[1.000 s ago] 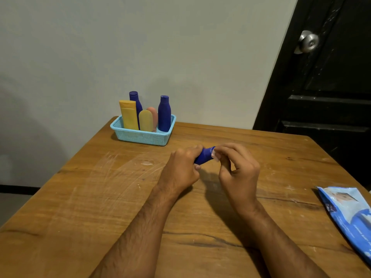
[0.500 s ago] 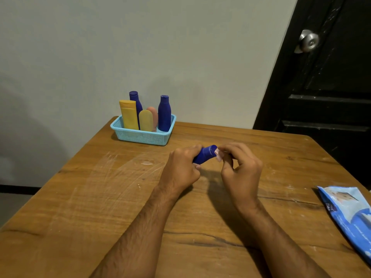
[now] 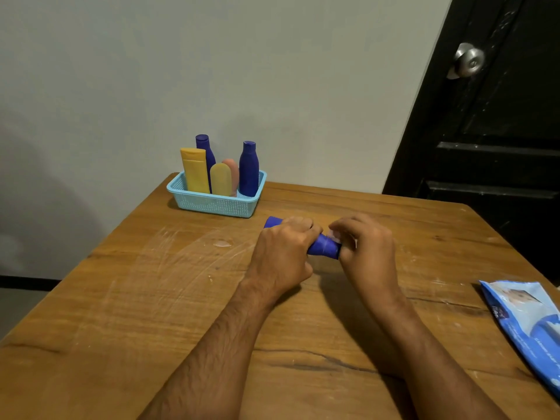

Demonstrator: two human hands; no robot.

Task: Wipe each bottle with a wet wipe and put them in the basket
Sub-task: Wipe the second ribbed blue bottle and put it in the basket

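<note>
Both hands on one blue bottle [image 3: 324, 248] — left hand [image 3: 283, 253] grips, right hand [image 3: 368, 253] pinches wipe [image 3: 335, 237]

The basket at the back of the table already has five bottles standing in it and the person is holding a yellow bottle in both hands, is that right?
Not quite. The bottle in the person's hands is blue, not yellow; the head view shows it gripped by the left hand with the right hand at its end. The rest holds: the basket at the back of the table has five bottles standing in it.

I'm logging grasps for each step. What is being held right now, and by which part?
The left hand grips the blue bottle round its middle; the right hand pinches a wet wipe at its end.
</note>
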